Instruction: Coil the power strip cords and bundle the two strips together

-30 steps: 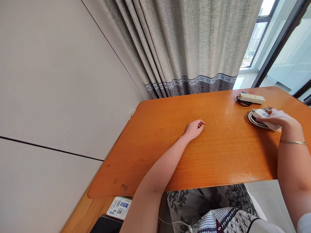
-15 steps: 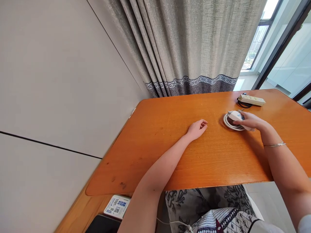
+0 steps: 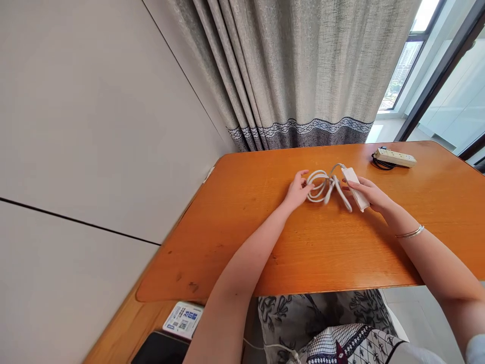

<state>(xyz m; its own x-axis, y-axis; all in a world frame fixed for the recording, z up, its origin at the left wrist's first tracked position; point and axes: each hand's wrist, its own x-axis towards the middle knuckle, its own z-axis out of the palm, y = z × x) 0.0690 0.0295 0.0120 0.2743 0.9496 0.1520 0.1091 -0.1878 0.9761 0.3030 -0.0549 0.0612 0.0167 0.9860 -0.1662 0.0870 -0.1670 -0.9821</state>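
A white power strip (image 3: 355, 189) is gripped in my right hand (image 3: 369, 193), tilted above the orange-brown table (image 3: 242, 217). From its far end a white cable (image 3: 317, 186) runs into a loose coil between my hands, with a few loops hanging toward the right. My left hand (image 3: 299, 192) has its thumb and fingers around the left edge of that coil. Part of the coil is hidden by those fingers. Whether the coil touches the tabletop, I cannot tell.
A cream power strip (image 3: 396, 157) with a black cord (image 3: 382, 163) lies at the table's back right. Grey curtains (image 3: 303, 76) hang behind. A white panel wall (image 3: 83, 126) borders the left. A printed white box (image 3: 183, 319) and a black object (image 3: 161, 349) are below the front left edge.
My right hand has lifted the white power strip and brought it left. The coiled cable has come along and loosened. My left hand has moved slightly up and left and now holds the coil.
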